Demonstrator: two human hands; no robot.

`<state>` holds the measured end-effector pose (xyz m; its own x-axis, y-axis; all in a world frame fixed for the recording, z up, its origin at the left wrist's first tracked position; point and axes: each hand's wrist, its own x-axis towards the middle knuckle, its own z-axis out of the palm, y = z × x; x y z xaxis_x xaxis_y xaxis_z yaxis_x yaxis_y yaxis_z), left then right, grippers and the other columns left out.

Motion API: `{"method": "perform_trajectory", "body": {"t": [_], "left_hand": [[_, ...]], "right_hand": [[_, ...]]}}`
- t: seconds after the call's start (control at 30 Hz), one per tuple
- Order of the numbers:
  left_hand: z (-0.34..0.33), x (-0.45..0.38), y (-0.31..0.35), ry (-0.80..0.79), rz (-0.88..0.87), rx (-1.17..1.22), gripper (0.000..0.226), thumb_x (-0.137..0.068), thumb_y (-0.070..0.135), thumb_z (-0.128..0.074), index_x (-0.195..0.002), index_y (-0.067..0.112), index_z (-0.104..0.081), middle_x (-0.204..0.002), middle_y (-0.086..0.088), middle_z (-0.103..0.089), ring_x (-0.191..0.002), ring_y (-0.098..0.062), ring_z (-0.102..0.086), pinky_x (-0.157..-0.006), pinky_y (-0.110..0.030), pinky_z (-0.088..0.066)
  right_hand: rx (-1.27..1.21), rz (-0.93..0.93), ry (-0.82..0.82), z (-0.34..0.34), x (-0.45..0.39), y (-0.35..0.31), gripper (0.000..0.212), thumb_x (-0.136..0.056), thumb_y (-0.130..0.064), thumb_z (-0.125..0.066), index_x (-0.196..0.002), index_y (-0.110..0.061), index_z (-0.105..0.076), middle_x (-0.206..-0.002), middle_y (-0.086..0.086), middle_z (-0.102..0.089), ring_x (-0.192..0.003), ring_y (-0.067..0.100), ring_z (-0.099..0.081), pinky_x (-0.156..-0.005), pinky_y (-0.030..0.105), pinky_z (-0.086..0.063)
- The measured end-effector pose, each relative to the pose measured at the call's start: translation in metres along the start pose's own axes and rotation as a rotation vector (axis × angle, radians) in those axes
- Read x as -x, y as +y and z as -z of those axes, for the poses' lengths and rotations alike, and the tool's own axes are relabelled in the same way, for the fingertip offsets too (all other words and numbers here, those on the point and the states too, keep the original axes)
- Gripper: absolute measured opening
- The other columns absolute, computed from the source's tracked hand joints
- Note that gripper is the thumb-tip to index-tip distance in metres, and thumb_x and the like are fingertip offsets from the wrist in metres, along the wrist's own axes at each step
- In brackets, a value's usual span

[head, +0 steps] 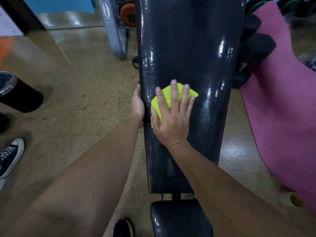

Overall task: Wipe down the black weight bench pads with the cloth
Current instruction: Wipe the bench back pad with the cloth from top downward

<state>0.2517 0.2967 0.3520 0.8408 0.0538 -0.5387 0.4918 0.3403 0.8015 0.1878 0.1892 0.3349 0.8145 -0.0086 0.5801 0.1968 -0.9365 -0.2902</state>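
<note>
Yellow-green cloth [168, 98] lies flattened under our right hand [172, 117], fingers spread and pressing it on the long back pad [188, 48], while our left hand [137, 105] wraps that pad's left edge. We judge we are mid-wipe; next calls for strokes up the pad, then the seat pad [181, 218]

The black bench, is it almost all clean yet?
Partway, it seems. The long back pad looks shiny and streaky around the yellow-green cloth, so some of it seems wiped. Right now the right hand presses the cloth flat on that pad while the left hand grips its edge. The small seat pad nearer the person isn't being touched, so it may be left.
</note>
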Motion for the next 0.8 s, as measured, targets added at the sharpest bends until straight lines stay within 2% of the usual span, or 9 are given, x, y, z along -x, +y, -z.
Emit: {"method": "perform_trajectory", "body": {"t": [0.03,0.17,0.23,0.37,0.53,0.6,0.67,0.73,0.8], "left_hand": [[0.002,0.0,-0.002,-0.01,-0.005,0.013,0.061,-0.11,0.054,-0.035,-0.109,0.015,-0.08,-0.106,-0.005,-0.084,-0.102,-0.02,-0.079,-0.107,-0.041,-0.057],[0.004,0.0,-0.001,-0.003,0.014,-0.03,0.062,-0.11,0.056,-0.031,-0.109,0.015,-0.079,-0.104,-0.005,-0.084,-0.103,-0.022,-0.079,-0.097,-0.038,-0.057],[0.007,0.001,0.001,-0.02,0.05,-0.077,0.064,-0.11,0.057,-0.03,-0.107,0.018,-0.081,-0.106,-0.005,-0.084,-0.105,-0.022,-0.079,-0.096,-0.038,-0.058],[0.013,0.0,0.007,-0.061,0.148,-0.163,0.062,-0.106,0.062,-0.036,-0.106,0.02,-0.081,-0.108,-0.007,-0.083,-0.104,-0.024,-0.078,-0.091,-0.037,-0.06],[0.019,0.0,0.011,-0.072,0.274,-0.231,0.058,-0.11,0.05,-0.034,-0.084,0.016,-0.074,-0.072,-0.004,-0.079,-0.061,-0.016,-0.077,-0.053,-0.021,-0.059],[0.018,0.001,0.012,-0.046,0.28,-0.238,0.058,-0.111,0.045,-0.031,-0.092,0.016,-0.077,-0.084,-0.005,-0.083,-0.071,-0.017,-0.08,-0.06,-0.023,-0.06],[0.016,0.0,0.007,-0.032,0.251,-0.199,0.058,-0.11,0.047,-0.03,-0.109,0.016,-0.079,-0.107,-0.008,-0.083,-0.094,-0.021,-0.08,-0.079,-0.03,-0.061],[0.011,0.003,-0.001,0.026,0.214,-0.133,0.057,-0.109,0.048,-0.032,-0.113,0.016,-0.079,-0.108,-0.008,-0.083,-0.1,-0.024,-0.077,-0.087,-0.035,-0.06],[0.007,0.006,-0.006,0.049,0.167,-0.071,0.055,-0.108,0.048,-0.034,-0.106,0.016,-0.079,-0.099,-0.007,-0.082,-0.093,-0.024,-0.076,-0.088,-0.035,-0.06]], "right_hand": [[-0.005,0.062,-0.023,-0.001,0.006,-0.003,0.055,-0.104,-0.041,-0.053,-0.156,-0.025,-0.047,-0.168,0.017,-0.029,-0.156,0.049,-0.017,-0.127,0.063,-0.008],[0.027,0.311,-0.086,0.002,0.022,0.023,0.049,-0.104,-0.04,-0.056,-0.152,-0.027,-0.052,-0.166,0.011,-0.034,-0.156,0.044,-0.024,-0.127,0.061,-0.017],[0.044,0.291,-0.072,0.002,0.02,0.029,0.049,-0.104,-0.04,-0.056,-0.151,-0.027,-0.053,-0.166,0.011,-0.035,-0.155,0.043,-0.025,-0.127,0.061,-0.018],[0.081,0.122,-0.013,-0.007,0.014,0.001,0.052,-0.103,-0.04,-0.056,-0.153,-0.029,-0.05,-0.166,0.013,-0.034,-0.154,0.046,-0.025,-0.125,0.065,-0.019],[0.105,0.32,-0.104,-0.013,0.031,-0.005,0.054,-0.102,-0.039,-0.057,-0.154,-0.027,-0.049,-0.168,0.009,-0.031,-0.156,0.043,-0.022,-0.127,0.062,-0.018],[0.097,0.366,-0.129,-0.009,0.038,0.007,0.051,-0.102,-0.041,-0.058,-0.151,-0.028,-0.052,-0.168,0.008,-0.033,-0.156,0.041,-0.023,-0.127,0.06,-0.017],[0.088,0.34,-0.118,-0.001,0.04,0.019,0.05,-0.101,-0.042,-0.06,-0.149,-0.028,-0.055,-0.166,0.008,-0.035,-0.155,0.041,-0.025,-0.127,0.06,-0.018],[0.079,0.217,-0.073,0.003,0.035,0.029,0.05,-0.1,-0.043,-0.061,-0.148,-0.029,-0.057,-0.165,0.011,-0.037,-0.154,0.043,-0.027,-0.127,0.061,-0.018],[0.07,0.073,-0.026,0.003,0.029,0.027,0.051,-0.101,-0.045,-0.057,-0.149,-0.028,-0.056,-0.165,0.015,-0.036,-0.154,0.046,-0.025,-0.126,0.064,-0.017]]}}
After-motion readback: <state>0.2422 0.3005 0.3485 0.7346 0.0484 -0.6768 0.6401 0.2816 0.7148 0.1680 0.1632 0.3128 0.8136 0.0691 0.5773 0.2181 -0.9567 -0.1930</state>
